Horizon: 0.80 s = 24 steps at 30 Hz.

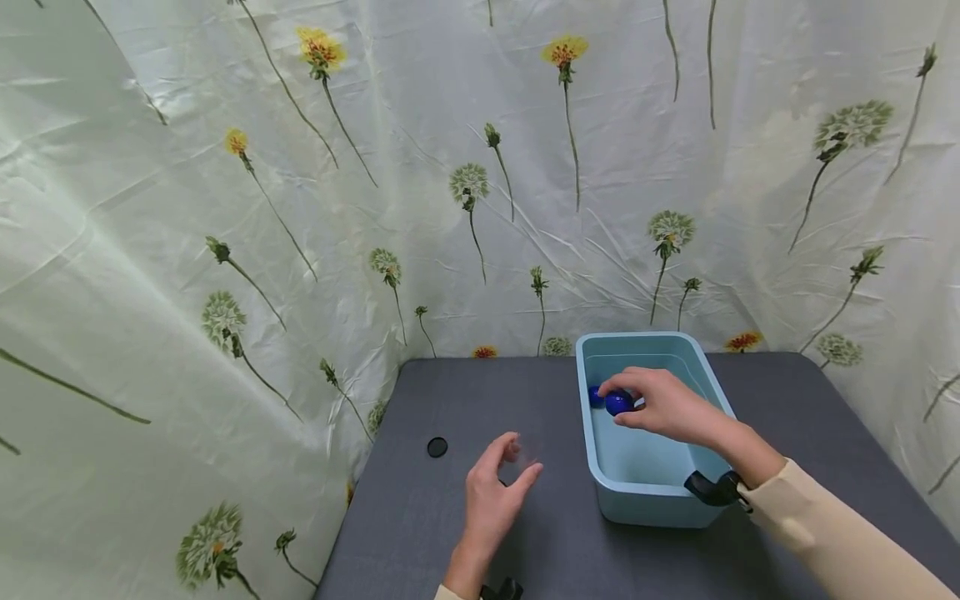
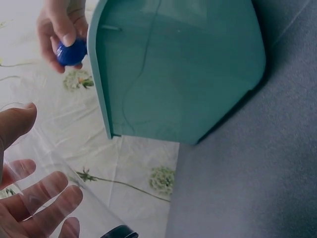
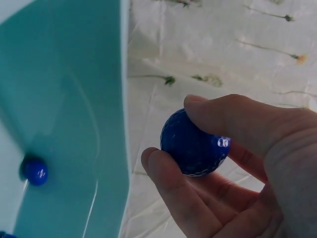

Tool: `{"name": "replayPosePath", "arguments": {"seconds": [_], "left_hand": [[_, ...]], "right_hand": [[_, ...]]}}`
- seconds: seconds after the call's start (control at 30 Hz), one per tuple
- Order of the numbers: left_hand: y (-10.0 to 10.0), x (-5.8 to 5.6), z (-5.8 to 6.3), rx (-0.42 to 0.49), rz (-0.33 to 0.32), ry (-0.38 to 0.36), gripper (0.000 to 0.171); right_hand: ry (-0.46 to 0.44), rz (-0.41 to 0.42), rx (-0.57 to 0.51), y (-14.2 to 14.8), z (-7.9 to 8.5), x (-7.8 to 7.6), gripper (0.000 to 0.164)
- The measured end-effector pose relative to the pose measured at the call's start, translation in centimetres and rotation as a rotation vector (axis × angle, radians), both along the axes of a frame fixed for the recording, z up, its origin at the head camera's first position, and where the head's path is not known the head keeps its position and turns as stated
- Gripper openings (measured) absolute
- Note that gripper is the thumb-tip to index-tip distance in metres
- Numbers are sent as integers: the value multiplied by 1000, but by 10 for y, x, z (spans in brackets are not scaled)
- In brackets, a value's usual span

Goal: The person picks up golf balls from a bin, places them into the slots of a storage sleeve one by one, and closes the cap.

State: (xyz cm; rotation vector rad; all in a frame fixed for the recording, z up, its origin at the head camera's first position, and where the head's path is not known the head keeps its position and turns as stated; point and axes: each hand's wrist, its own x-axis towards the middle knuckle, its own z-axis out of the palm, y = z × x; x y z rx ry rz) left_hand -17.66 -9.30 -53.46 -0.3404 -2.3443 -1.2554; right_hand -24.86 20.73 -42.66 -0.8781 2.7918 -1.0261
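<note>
Backing grey table [image 1: 487, 392] and bin [image 1: 652, 505]: dandelion-print curtain [image 1: 420, 108].

In the head view, the scene is being lit softly and brightly, and pale sheen is being thrown back by the floral curtain [image 1: 442, 108], whose stems are being splayed outward toward the sides. Soft shadow is being cast on the dark tabletop [image 1: 480, 392] beside the blue bin [image 1: 591, 454]. Dimmer, cooler tones are being recorded at both wrists. Crisp highlights are being reflected by the blue ball [image 3: 190, 146], while the curtain behind is being blurred. The outline of the clear tube [image 2: 95, 210] is being lost.
</note>
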Motion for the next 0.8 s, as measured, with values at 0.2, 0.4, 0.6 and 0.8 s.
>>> {"name": "replayPosePath", "arguments": {"seconds": [0.2, 0.4, 0.6, 0.8], "left_hand": [[4, 2, 6, -4, -37, 31, 51], [10, 2, 12, -13, -82, 42, 52], [13, 4, 14, -13, -99, 37, 49], [13, 5, 14, -14, -111, 69, 47]], "right_hand": [[-41, 71, -92, -18, 7, 10, 39], [-107, 146, -136, -36, 7, 18, 37], [-162, 184, -135, -48, 4, 23, 35], [-192, 200, -131, -54, 1, 25, 33]]}}
